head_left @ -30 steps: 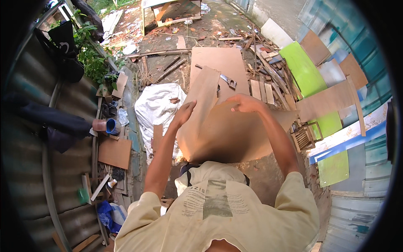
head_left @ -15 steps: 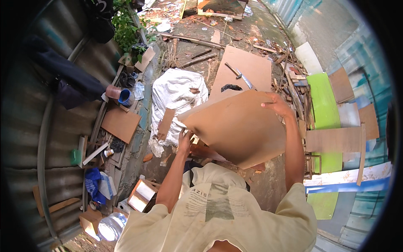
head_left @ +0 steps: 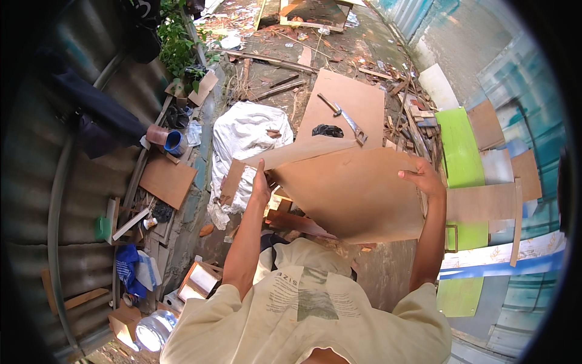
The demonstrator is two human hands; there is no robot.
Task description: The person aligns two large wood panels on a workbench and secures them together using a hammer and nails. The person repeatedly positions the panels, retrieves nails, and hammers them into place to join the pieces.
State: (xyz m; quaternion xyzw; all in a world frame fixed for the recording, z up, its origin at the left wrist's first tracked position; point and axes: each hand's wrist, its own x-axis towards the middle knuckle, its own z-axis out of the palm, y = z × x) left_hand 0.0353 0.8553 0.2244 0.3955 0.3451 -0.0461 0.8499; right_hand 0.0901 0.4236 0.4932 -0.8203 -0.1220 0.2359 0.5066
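Well, the left hand [head_left: 260, 187] grips one side of a bent brown sheet of thin board [head_left: 357, 197] and the right hand [head_left: 428, 178] clasps the other — it's tilted in front of the person's shirt [head_left: 315, 285], with a handsaw [head_left: 360, 134] on a flat brown panel [head_left: 364, 94] just beyond.

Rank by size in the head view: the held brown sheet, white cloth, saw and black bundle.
1. Brown sheet
2. White cloth
3. Saw and black bundle: too alike to rank; saw longer but slimmer.
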